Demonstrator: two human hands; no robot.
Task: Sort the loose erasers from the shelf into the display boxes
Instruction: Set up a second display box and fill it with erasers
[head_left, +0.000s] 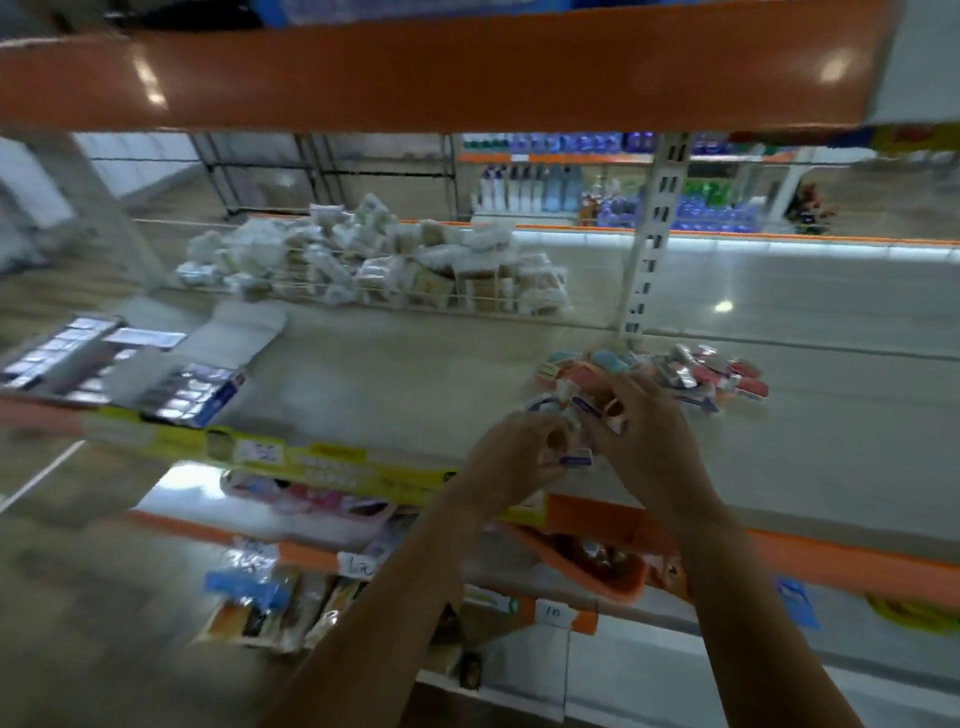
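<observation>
At the shelf's (415, 374) front edge, both hands (left (519, 457), right (641, 421)) pinch erasers (574, 460) gathered from the pile (675, 371); next, carry them to the boxes (124, 364).

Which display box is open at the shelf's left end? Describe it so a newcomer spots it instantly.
Start at the middle shelf, the pale one with the yellow strip along its front edge. Follow that edge to the far left, well away from the loose eraser pile and both hands. The display box sits there, blue-sided, filled with rows of shiny wrapped erasers, and has a white lid flap folded back behind it.
</observation>
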